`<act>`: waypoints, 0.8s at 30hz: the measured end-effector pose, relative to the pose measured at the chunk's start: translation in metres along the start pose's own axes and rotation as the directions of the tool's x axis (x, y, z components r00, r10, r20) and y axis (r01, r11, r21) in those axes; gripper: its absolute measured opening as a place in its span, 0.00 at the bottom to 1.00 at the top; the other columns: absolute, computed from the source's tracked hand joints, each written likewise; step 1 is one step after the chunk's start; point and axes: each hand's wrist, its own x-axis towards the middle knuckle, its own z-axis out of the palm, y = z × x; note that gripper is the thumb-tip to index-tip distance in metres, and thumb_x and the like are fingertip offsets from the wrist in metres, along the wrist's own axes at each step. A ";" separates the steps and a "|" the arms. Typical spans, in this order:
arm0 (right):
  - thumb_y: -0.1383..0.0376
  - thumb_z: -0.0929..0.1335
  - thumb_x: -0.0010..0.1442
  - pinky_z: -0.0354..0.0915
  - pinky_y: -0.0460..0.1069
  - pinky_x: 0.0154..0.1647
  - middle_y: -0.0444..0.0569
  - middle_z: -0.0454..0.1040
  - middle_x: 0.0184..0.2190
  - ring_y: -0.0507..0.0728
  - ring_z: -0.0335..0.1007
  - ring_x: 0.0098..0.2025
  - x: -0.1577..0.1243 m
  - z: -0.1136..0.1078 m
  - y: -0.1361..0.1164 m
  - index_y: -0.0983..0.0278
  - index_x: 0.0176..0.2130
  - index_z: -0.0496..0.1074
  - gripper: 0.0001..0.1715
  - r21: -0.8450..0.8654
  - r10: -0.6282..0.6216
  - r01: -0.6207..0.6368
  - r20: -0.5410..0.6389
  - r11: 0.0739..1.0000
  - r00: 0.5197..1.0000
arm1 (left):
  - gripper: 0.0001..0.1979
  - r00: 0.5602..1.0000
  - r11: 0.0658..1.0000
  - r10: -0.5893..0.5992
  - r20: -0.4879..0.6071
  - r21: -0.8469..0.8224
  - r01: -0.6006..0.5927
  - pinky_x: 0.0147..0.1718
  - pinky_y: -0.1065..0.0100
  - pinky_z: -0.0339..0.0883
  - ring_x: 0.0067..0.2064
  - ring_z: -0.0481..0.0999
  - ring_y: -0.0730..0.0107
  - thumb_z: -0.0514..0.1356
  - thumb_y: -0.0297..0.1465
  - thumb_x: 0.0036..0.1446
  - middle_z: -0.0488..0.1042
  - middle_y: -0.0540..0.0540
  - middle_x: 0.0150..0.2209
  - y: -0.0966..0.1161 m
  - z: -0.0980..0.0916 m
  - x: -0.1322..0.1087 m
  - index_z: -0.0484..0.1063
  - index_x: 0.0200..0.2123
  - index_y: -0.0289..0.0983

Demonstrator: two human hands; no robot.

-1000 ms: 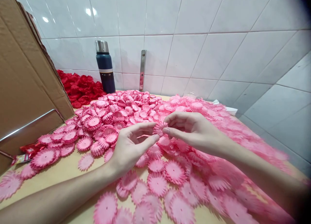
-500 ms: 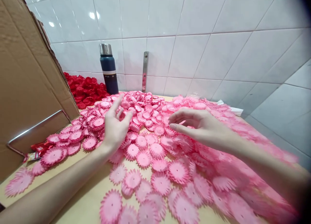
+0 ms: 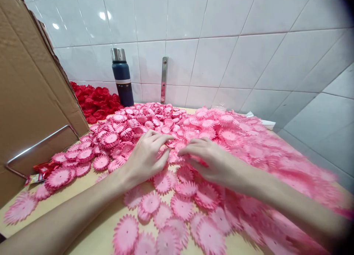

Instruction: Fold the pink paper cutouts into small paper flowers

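Pink fringed paper flower discs [image 3: 181,207], each with a small hole in the middle, cover much of the tabletop in a loose heap. My left hand [image 3: 149,155] is low over the middle of the heap, its fingers curved and the thumb apart from them. Discs show in the gap between them, but I see none gripped. Facing it, my right hand [image 3: 206,159] reaches in from the right with bent fingers, thumb apart, over other discs. A narrow gap separates the two sets of fingertips. Discs under both palms are hidden.
A dark blue bottle [image 3: 122,79] with a steel cap stands at the back beside a red flower pile [image 3: 96,102]. At left rises a cardboard box [image 3: 35,81], with a metal wire handle [image 3: 38,144] and red wrapper [image 3: 45,169] near it. White tiles [image 3: 221,59] back the table.
My left hand has moved right and turned palm down, its fingers lowered onto the discs. My right hand has shifted slightly left and down, bringing the hands close together. A few discs between them have moved.
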 end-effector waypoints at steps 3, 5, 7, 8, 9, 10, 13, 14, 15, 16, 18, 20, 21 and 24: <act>0.64 0.62 0.65 0.68 0.56 0.41 0.54 0.77 0.41 0.60 0.74 0.40 0.003 -0.007 0.008 0.64 0.48 0.71 0.15 0.051 0.126 -0.119 -0.167 0.992 0.978 | 0.15 1.000 1.000 0.015 -0.022 0.013 -0.015 0.45 0.57 0.64 0.44 0.69 0.59 0.55 0.24 0.58 0.78 0.43 0.41 0.004 -0.001 -0.001 0.71 0.48 0.34; 0.62 0.62 0.65 0.68 0.58 0.44 0.57 0.76 0.46 0.62 0.73 0.45 0.003 -0.013 0.013 0.65 0.53 0.68 0.19 -0.002 0.195 -0.202 -0.256 0.979 0.947 | 0.14 1.000 0.999 0.016 0.022 0.038 -0.017 0.45 0.55 0.63 0.43 0.69 0.58 0.56 0.26 0.58 0.79 0.43 0.40 0.006 -0.001 -0.001 0.71 0.48 0.35; 0.60 0.63 0.64 0.63 0.62 0.51 0.58 0.73 0.50 0.65 0.67 0.52 0.001 -0.019 0.012 0.66 0.55 0.66 0.22 -0.095 0.158 -0.195 -0.303 0.976 0.940 | 0.14 0.998 0.998 0.005 0.067 0.061 -0.009 0.45 0.54 0.63 0.43 0.69 0.56 0.57 0.28 0.57 0.79 0.42 0.40 0.008 -0.001 -0.002 0.72 0.48 0.34; 0.59 0.64 0.63 0.61 0.62 0.54 0.57 0.72 0.51 0.66 0.65 0.55 -0.001 -0.022 0.010 0.65 0.54 0.67 0.22 -0.118 0.111 -0.147 -0.274 0.982 0.955 | 0.15 0.997 0.998 0.001 0.083 0.068 -0.006 0.45 0.54 0.63 0.43 0.69 0.56 0.57 0.28 0.57 0.78 0.42 0.40 0.008 0.000 -0.002 0.72 0.48 0.34; 0.58 0.66 0.61 0.60 0.61 0.55 0.55 0.72 0.50 0.64 0.64 0.55 -0.003 -0.024 0.006 0.63 0.51 0.69 0.20 -0.099 0.062 -0.083 -0.203 0.992 0.977 | 0.15 0.996 0.997 0.000 0.090 0.073 -0.006 0.45 0.53 0.63 0.43 0.69 0.55 0.56 0.27 0.57 0.78 0.41 0.40 0.008 0.000 -0.003 0.72 0.48 0.33; 0.57 0.67 0.60 0.62 0.58 0.53 0.52 0.73 0.48 0.63 0.66 0.52 -0.005 -0.026 0.001 0.61 0.49 0.71 0.18 -0.043 0.021 -0.025 -0.088 0.999 0.996 | 0.14 0.996 0.997 -0.001 0.093 0.076 -0.006 0.45 0.53 0.63 0.43 0.69 0.55 0.56 0.27 0.58 0.78 0.41 0.40 0.008 0.001 -0.003 0.71 0.48 0.33; 0.61 0.72 0.54 0.67 0.50 0.38 0.46 0.75 0.39 0.57 0.71 0.40 -0.010 -0.026 -0.014 0.56 0.43 0.73 0.15 0.131 -0.012 -0.028 0.290 0.991 0.957 | 0.14 0.998 0.997 0.003 0.067 0.073 -0.008 0.44 0.54 0.63 0.43 0.69 0.57 0.55 0.24 0.57 0.78 0.42 0.39 0.007 0.002 -0.003 0.71 0.47 0.35; 0.65 0.71 0.54 0.66 0.49 0.34 0.45 0.75 0.36 0.56 0.71 0.37 -0.011 -0.025 -0.018 0.57 0.42 0.74 0.13 0.132 -0.004 -0.041 0.322 0.990 0.947 | 0.14 0.998 0.997 0.005 0.058 0.072 -0.009 0.44 0.54 0.63 0.42 0.70 0.57 0.55 0.24 0.57 0.79 0.42 0.39 0.006 0.002 -0.003 0.72 0.46 0.35; 0.68 0.69 0.55 0.65 0.48 0.31 0.45 0.75 0.33 0.55 0.71 0.34 -0.011 -0.024 -0.019 0.58 0.40 0.74 0.11 0.129 0.003 -0.046 0.317 0.991 0.948 | 0.14 0.999 0.998 0.008 0.051 0.069 -0.012 0.44 0.54 0.64 0.42 0.70 0.57 0.55 0.24 0.57 0.79 0.42 0.38 0.006 0.003 -0.003 0.71 0.46 0.35; 0.70 0.67 0.56 0.64 0.48 0.30 0.45 0.75 0.31 0.55 0.70 0.32 -0.011 -0.023 -0.020 0.59 0.39 0.74 0.10 0.131 0.010 -0.050 0.288 0.990 0.957 | 0.14 0.999 0.998 0.013 0.045 0.066 -0.016 0.44 0.54 0.64 0.42 0.70 0.57 0.56 0.24 0.57 0.78 0.43 0.38 0.006 0.003 -0.003 0.71 0.46 0.36; 0.70 0.66 0.59 0.64 0.48 0.30 0.45 0.75 0.31 0.53 0.70 0.31 -0.008 -0.025 -0.017 0.61 0.38 0.73 0.08 0.166 0.031 -0.064 0.195 0.984 0.980 | 0.14 0.999 0.998 0.021 0.030 0.052 -0.023 0.43 0.54 0.65 0.43 0.70 0.57 0.56 0.23 0.57 0.78 0.43 0.38 0.007 0.003 -0.004 0.71 0.46 0.36; 0.66 0.66 0.60 0.66 0.48 0.33 0.45 0.76 0.33 0.53 0.71 0.33 -0.005 -0.029 -0.012 0.60 0.41 0.72 0.07 0.221 0.056 -0.078 0.106 0.972 0.993 | 0.12 1.000 1.000 0.015 0.000 0.011 -0.015 0.43 0.54 0.65 0.42 0.71 0.58 0.55 0.24 0.58 0.78 0.43 0.37 0.009 0.002 -0.003 0.72 0.45 0.35; 0.65 0.66 0.61 0.66 0.48 0.34 0.45 0.76 0.34 0.53 0.71 0.34 -0.004 -0.032 -0.009 0.60 0.42 0.72 0.08 0.251 0.065 -0.081 0.072 0.965 0.995 | 0.11 1.000 1.000 0.006 -0.017 -0.029 -0.006 0.43 0.55 0.66 0.42 0.72 0.59 0.55 0.24 0.59 0.78 0.43 0.37 0.010 0.001 -0.003 0.73 0.44 0.35; 0.63 0.67 0.61 0.68 0.50 0.38 0.46 0.76 0.37 0.54 0.72 0.36 -0.003 -0.037 -0.002 0.61 0.46 0.71 0.12 0.361 0.080 -0.087 0.036 0.928 0.996 | 0.09 0.999 0.977 -0.022 -0.038 -0.215 0.013 0.42 0.60 0.68 0.41 0.75 0.63 0.55 0.27 0.62 0.78 0.43 0.38 0.016 -0.002 -0.002 0.74 0.42 0.35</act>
